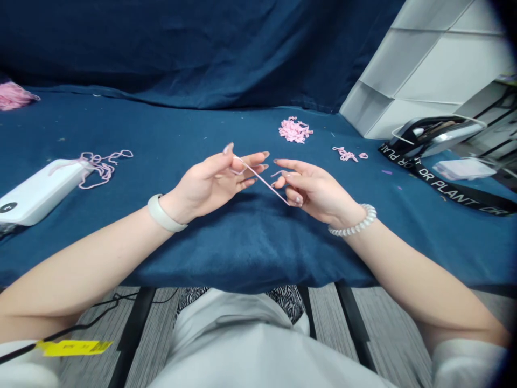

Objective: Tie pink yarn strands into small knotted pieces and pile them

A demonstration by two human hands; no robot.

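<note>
A thin pink strand of yarn (264, 182) runs taut and slanting between my two hands above the blue cloth. My left hand (214, 180) has the strand passing by its thumb and index finger, with the other fingers loosely apart. The lower end goes into the curled fingers of my right hand (313, 188), whose index finger points out toward the left. A short tail of yarn shows near the right fingertips. Just how the strand winds around the left fingers is partly hidden.
On the blue cloth (242, 248) lie a pink yarn pile (295, 130), small pink scraps (346, 154) and loose yarn (105, 167) beside a white device (44, 191). A pink bundle (16, 97) is far left. At right are a black lettered strap (448, 188) and a pouch (438, 134).
</note>
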